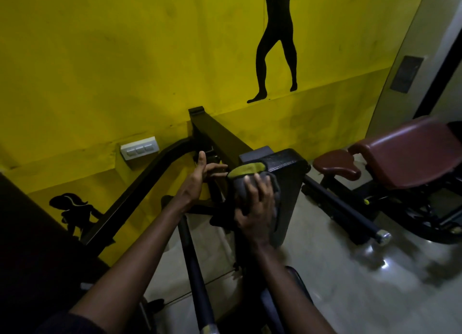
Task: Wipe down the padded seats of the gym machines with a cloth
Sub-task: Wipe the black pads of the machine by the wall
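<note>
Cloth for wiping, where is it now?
In the head view, the grey-and-yellow cloth sits mid-frame, held by the right hand against the black upright pad, just right of the left hand.

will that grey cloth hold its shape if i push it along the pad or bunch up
Probably floppy: the cloth bunches and folds under the right hand, a yellow side turned out. Likely light, since one hand holds it against the steep face of the black pad. On that glossy pad it should slide easily.
</note>
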`<state>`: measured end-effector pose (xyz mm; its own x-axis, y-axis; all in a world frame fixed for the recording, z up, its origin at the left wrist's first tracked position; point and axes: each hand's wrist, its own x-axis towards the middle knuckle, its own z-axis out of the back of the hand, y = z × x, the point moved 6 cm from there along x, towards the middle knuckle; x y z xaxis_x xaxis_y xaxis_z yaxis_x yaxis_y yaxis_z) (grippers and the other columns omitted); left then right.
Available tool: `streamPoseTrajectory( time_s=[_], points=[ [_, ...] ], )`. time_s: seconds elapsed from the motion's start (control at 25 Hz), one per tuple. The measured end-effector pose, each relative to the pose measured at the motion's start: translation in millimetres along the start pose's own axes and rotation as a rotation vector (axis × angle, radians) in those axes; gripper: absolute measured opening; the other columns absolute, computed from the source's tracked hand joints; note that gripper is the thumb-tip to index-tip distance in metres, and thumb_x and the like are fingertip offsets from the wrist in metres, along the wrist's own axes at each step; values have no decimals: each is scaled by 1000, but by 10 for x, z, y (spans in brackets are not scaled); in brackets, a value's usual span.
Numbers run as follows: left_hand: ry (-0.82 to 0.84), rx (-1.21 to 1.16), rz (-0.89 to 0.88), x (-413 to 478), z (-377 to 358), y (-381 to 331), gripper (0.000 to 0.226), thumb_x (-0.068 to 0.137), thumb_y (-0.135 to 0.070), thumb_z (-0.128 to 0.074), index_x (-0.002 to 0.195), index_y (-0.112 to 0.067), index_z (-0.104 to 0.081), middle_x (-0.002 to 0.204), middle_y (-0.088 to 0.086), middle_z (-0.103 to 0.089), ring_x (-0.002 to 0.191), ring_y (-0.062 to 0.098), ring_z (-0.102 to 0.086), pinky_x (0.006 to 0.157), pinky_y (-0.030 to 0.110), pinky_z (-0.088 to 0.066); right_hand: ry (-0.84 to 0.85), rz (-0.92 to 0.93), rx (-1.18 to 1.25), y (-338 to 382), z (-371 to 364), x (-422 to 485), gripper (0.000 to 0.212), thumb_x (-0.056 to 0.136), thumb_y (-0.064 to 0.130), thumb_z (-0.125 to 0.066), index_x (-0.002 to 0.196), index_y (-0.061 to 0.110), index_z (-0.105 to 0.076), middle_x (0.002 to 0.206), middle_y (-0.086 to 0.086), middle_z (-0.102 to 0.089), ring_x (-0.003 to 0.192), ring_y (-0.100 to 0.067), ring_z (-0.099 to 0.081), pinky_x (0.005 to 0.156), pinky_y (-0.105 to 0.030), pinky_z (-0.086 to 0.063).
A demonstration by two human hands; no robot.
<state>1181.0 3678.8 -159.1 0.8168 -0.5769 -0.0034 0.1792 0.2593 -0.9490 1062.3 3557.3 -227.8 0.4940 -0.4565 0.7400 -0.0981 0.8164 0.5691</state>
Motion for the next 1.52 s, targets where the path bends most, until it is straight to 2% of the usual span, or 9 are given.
streamPoseTrajectory(
  time_s=[0.2, 0.4, 0.48, 0.6, 0.68, 1.0, 1.16, 1.28, 1.52],
  points=[
    [35, 46, -42, 3, 3, 7, 97, 79, -91, -4, 117, -34, -73, 121, -8, -71, 125, 11, -59, 121, 50, -14, 279, 215, -122, -74, -247, -487, 132, 38, 61, -96, 152, 32, -38, 160, 3, -29, 158, -21, -5, 127, -47, -9],
    [2, 183, -96, -100, -107, 77, 75, 89, -80, -10, 126, -43, -64, 140, -7, -57, 129, 8, -51, 111, 41, -34, 213, 230, 62, -228, -145, -419, 74, 85, 69, -63, 141, 22, -54, 150, -2, -41, 156, -17, -15, 125, -46, -15],
    [-20, 186, -133, -125, -232, 81, 64, 96, -70, -17, 131, -34, -57, 135, -7, -53, 123, 5, -50, 104, 33, -38, 65, 86, 139, -424, -8, -269, 52, 87, 41, -57, 133, 16, -57, 145, -5, -46, 153, -14, -23, 123, -44, -23],
    [-69, 255, -159, -106, -408, 37, 45, 102, -56, -28, 130, -26, -47, 130, -2, -47, 118, 4, -48, 99, 29, -39, -128, -328, 265, -820, 188, -69, 62, 68, 8, -50, 129, 9, -56, 142, -10, -49, 145, -25, -39, 118, -51, -32],
    [-66, 333, -143, -23, -489, 32, 44, 104, -47, -38, 139, -20, -40, 140, 2, -41, 128, 13, -44, 103, 29, -37, -161, -392, 302, -849, 258, 54, 62, 68, 0, -50, 130, 6, -54, 139, -12, -50, 143, -26, -41, 117, -51, -33],
    [-89, 447, -199, 48, -706, -32, 44, 108, -30, -36, 152, -36, -35, 163, 0, -20, 149, 20, -18, 117, 36, -19, -137, -211, 303, -965, 475, 704, 45, 80, 17, -54, 125, 13, -53, 141, 3, -50, 147, -24, -37, 121, -43, -32],
    [-152, 579, -188, 25, -843, -28, 58, 96, -59, -37, 152, -44, -30, 165, -6, -14, 152, 20, -8, 119, 49, -13, -123, -466, 495, -1356, 443, 661, 50, 83, 22, -49, 132, 15, -46, 138, -12, -56, 127, -29, -55, 101, -40, -47],
    [-253, 627, -188, 21, -899, -30, 59, 96, -59, -44, 152, -44, -32, 164, -4, -18, 151, 25, -11, 119, 54, -18, -96, -740, 561, -1653, 351, 391, 46, 83, 34, -45, 125, 16, -46, 119, -14, -61, 104, -34, -60, 78, -35, -41],
    [-338, 589, -83, -50, -946, -42, 63, 98, -50, -52, 155, -40, -26, 166, -8, -8, 154, 19, -5, 120, 54, -22, -53, -673, 676, -1532, 388, 581, 36, 88, 16, -48, 124, 10, -47, 120, -13, -58, 106, -22, -57, 90, -30, -48]
  ],
)
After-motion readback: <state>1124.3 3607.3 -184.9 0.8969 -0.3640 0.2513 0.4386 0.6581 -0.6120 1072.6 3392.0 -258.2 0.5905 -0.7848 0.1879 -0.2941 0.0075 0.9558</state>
